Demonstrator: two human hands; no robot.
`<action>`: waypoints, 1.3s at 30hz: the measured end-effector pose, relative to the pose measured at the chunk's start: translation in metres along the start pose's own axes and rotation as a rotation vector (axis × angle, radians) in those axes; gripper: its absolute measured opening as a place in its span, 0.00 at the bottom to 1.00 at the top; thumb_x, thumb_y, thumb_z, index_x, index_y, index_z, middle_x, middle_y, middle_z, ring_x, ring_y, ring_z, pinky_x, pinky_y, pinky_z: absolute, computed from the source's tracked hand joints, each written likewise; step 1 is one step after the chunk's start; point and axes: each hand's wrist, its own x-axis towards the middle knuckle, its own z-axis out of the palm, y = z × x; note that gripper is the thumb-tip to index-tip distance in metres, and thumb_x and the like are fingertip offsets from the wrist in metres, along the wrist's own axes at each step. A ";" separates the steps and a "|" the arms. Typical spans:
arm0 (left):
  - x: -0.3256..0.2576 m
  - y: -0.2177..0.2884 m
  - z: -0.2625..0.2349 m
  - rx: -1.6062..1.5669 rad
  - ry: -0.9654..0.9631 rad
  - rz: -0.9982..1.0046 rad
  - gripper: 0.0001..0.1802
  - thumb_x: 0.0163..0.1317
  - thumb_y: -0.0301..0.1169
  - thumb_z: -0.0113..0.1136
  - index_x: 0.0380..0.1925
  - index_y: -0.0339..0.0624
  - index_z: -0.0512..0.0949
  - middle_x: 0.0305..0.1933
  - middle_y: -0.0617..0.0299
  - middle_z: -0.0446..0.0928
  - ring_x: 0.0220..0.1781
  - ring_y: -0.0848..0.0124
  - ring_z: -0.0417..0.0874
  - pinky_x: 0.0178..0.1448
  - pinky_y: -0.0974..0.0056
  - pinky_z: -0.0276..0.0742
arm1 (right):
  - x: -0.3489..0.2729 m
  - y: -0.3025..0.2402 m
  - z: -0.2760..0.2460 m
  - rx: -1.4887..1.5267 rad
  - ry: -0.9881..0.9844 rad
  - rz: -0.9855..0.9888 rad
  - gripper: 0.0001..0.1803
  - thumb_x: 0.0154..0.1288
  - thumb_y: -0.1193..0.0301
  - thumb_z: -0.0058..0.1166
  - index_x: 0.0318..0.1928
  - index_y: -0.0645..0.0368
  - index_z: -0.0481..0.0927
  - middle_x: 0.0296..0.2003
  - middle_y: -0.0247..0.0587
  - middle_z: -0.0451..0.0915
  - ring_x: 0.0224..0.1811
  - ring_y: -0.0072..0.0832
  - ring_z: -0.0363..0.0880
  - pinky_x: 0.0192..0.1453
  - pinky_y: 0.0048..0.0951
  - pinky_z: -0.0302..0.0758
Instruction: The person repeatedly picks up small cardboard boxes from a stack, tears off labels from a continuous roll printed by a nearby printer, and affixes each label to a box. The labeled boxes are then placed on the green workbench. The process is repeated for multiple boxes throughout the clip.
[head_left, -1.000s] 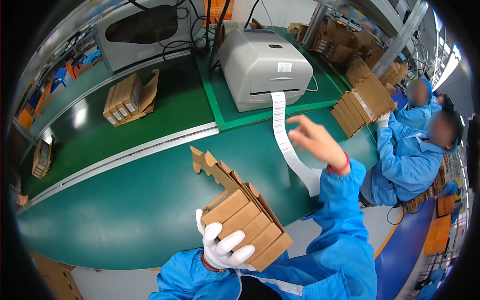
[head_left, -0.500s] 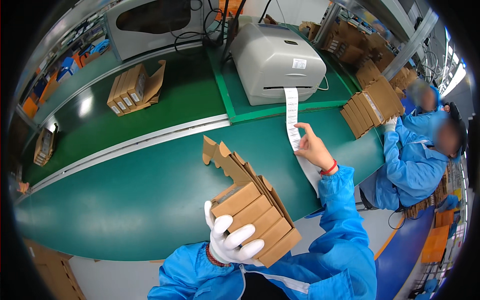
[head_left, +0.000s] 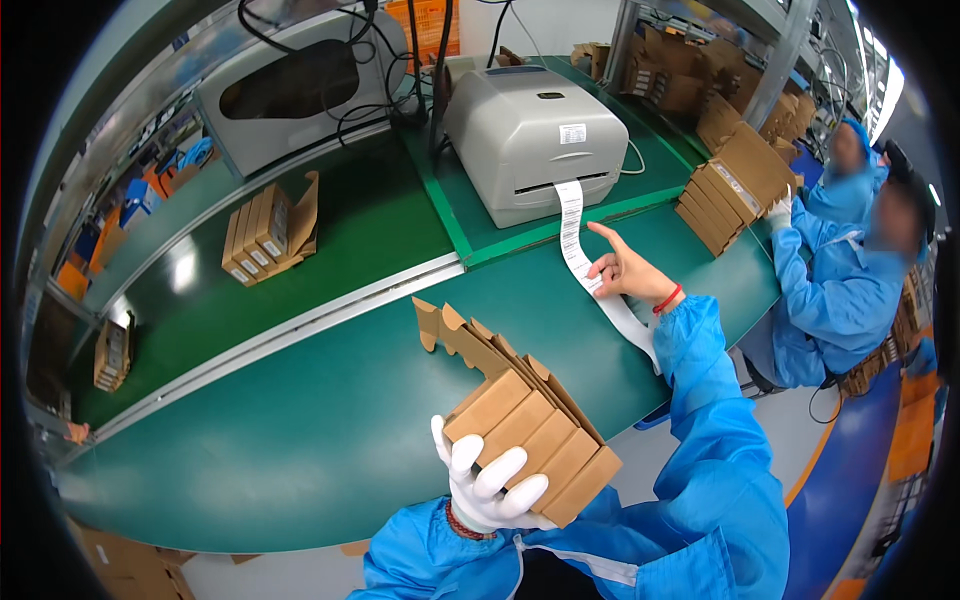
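Note:
My gloved left hand (head_left: 490, 485) is wrapped around a bundle of small brown cardboard boxes (head_left: 532, 425), held tilted above the table's near edge. Along the bundle's far side stand raised cardboard flaps with a cut-out edge (head_left: 460, 338). My bare right hand (head_left: 632, 275), with a red band at the wrist, is at a white strip of printed labels (head_left: 571, 222). Its index finger points outward, while the thumb and other fingers are bent against the strip's edge. The strip hangs in a curve from a grey label printer (head_left: 540, 140) and passes beneath the hand.
A green table (head_left: 300, 440) spreads out before me, with a metal rail (head_left: 300, 325) along a darker green belt. Box bundles lie on the belt (head_left: 265, 235) and at its far left (head_left: 113, 352). At right, a co-worker in blue (head_left: 835, 290) touches another bundle (head_left: 730, 195).
The view has shifted slightly. My right hand has moved a little away from the printer, its index finger straighter, and the label strip now bows more. My left hand keeps the boxes.

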 end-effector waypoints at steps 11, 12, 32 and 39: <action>-0.004 -0.001 0.002 0.011 -0.022 0.001 0.29 0.52 0.72 0.42 0.45 0.70 0.67 0.55 0.66 0.62 0.69 0.52 0.49 0.62 0.20 0.41 | 0.033 -0.007 0.008 -0.577 0.312 0.016 0.49 0.39 0.71 0.73 0.63 0.56 0.59 0.49 0.55 0.74 0.52 0.38 0.74 0.55 0.32 0.71; -0.004 -0.001 0.002 0.008 -0.019 0.002 0.29 0.52 0.72 0.41 0.45 0.70 0.67 0.55 0.66 0.62 0.69 0.52 0.49 0.62 0.20 0.41 | 0.037 -0.011 0.011 -0.448 0.309 0.007 0.47 0.40 0.71 0.73 0.61 0.58 0.59 0.49 0.55 0.75 0.51 0.37 0.74 0.55 0.32 0.71; 0.007 -0.001 0.012 -0.003 -0.001 0.006 0.27 0.52 0.71 0.43 0.42 0.69 0.66 0.52 0.66 0.62 0.65 0.52 0.53 0.62 0.20 0.41 | 0.036 0.011 0.003 0.163 0.199 -0.074 0.16 0.60 0.73 0.57 0.47 0.67 0.74 0.41 0.37 0.79 0.44 0.22 0.76 0.52 0.23 0.69; 0.006 -0.002 0.013 -0.003 -0.017 0.003 0.27 0.52 0.70 0.43 0.42 0.69 0.66 0.52 0.65 0.62 0.64 0.52 0.53 0.62 0.19 0.41 | -0.032 0.008 0.007 0.147 0.260 -0.095 0.19 0.59 0.85 0.50 0.52 0.68 0.69 0.41 0.40 0.78 0.39 0.23 0.78 0.46 0.24 0.75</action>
